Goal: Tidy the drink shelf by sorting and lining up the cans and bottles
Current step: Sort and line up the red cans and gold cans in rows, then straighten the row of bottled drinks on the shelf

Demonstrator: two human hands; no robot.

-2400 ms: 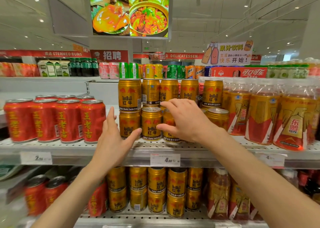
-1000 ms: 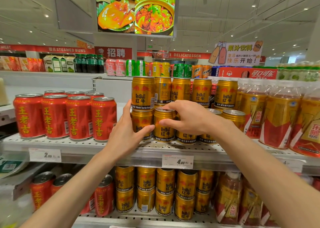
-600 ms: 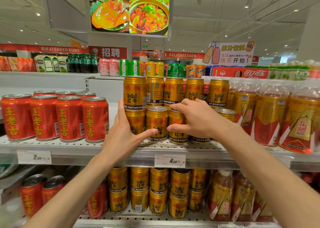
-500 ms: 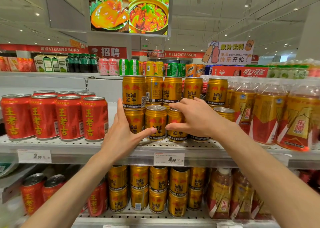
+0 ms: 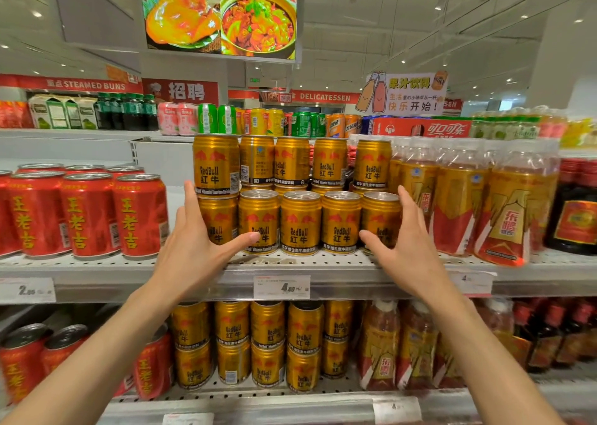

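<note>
A row of gold Red Bull cans [image 5: 300, 222] stands at the front of the middle shelf [image 5: 290, 263], with a second tier of gold cans [image 5: 290, 161] stacked behind and above. My left hand [image 5: 193, 247] is flat against the leftmost can of the row, fingers up and thumb stretched across the front. My right hand [image 5: 407, 243] is flat against the rightmost can [image 5: 379, 218]. Both hands bracket the row from its two ends. Neither hand grips a can.
Red herbal-tea cans [image 5: 87, 214] stand to the left. Wrapped gold-and-red bottles [image 5: 458, 205] crowd the right, dark bottles [image 5: 575, 218] beyond them. The lower shelf holds more gold cans [image 5: 268, 344], red cans and bottles. Price tags [image 5: 281, 286] hang on the shelf edge.
My right hand let go of the middle can and moved right to the end of the row. The front cans now stand in an even line. My left hand stayed at the left end.
</note>
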